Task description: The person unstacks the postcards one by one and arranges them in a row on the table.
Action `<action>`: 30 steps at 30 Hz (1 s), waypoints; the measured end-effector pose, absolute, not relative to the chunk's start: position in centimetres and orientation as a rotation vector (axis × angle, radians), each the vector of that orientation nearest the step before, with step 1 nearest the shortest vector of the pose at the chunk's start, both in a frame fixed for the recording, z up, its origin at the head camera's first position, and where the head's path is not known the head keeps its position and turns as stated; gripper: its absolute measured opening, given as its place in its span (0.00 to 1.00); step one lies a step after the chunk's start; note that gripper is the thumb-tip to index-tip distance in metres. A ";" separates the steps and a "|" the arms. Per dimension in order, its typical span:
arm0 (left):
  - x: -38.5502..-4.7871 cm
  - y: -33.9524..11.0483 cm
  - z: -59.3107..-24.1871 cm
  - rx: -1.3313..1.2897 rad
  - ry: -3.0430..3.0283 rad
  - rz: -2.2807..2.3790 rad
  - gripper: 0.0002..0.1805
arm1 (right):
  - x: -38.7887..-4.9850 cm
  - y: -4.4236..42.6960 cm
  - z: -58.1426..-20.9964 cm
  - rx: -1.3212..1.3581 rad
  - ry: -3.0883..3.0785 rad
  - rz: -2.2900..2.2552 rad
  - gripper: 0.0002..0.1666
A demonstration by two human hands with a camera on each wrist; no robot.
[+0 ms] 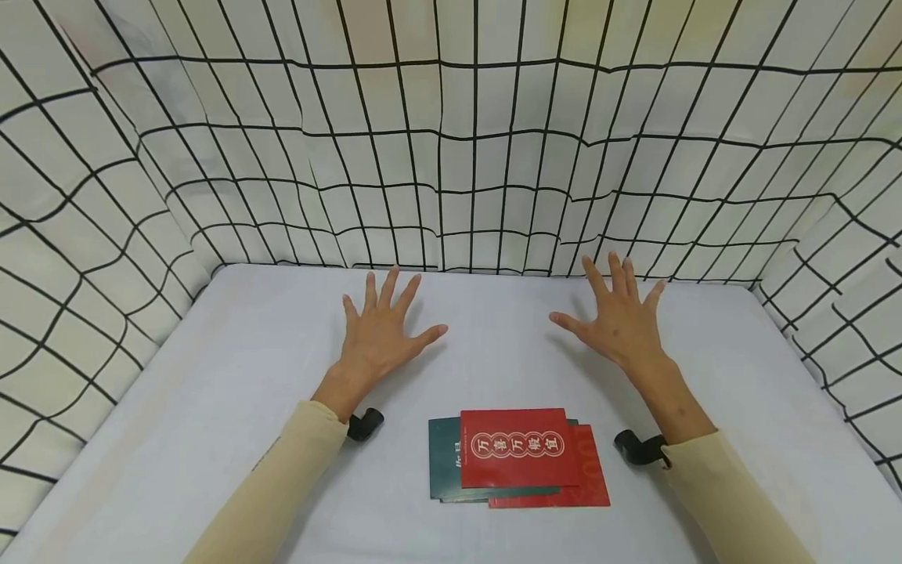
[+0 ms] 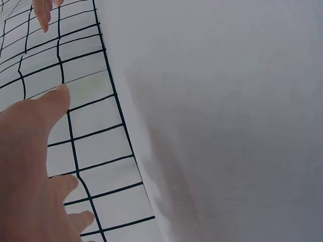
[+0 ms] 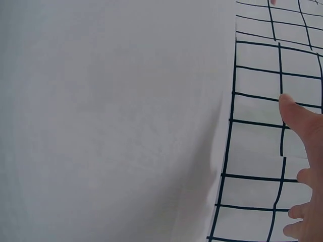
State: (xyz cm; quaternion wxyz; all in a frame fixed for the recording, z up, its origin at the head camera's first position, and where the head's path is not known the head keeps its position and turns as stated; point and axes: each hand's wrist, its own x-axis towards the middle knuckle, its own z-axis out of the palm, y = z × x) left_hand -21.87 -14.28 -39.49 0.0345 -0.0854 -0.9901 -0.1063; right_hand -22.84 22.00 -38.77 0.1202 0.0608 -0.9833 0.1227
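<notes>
Your left hand [image 1: 380, 333], right hand [image 1: 623, 325]: both spread near far edge of tabletop [image 1: 247, 352]; red envelopes [image 1: 519, 471], green envelopes [image 1: 443, 458] stacked nearer you.

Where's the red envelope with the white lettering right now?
In the head view, the red envelope sits low, slightly right of center, below and between the left hand and the right hand, atop a dark green envelope and another red envelope.
</notes>
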 end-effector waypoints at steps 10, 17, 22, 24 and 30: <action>-21.3 -13.4 -39.3 -0.449 -2.961 -0.516 0.43 | -22.4 21.9 -38.4 0.243 -2.854 0.480 0.58; -20.4 -12.7 -39.3 -0.622 -2.935 -0.680 0.29 | -21.3 21.9 -38.1 0.257 -2.924 0.604 0.46; -19.8 -12.3 -39.4 -0.704 -2.965 -0.792 0.25 | -20.7 21.7 -37.8 0.274 -2.963 0.689 0.40; -19.6 -12.2 -39.5 -0.721 -2.978 -0.829 0.24 | -20.4 21.7 -37.7 0.297 -2.957 0.709 0.39; -18.6 -11.9 -39.5 -0.764 -3.019 -0.876 0.23 | -19.5 21.3 -37.4 0.349 -2.949 0.748 0.35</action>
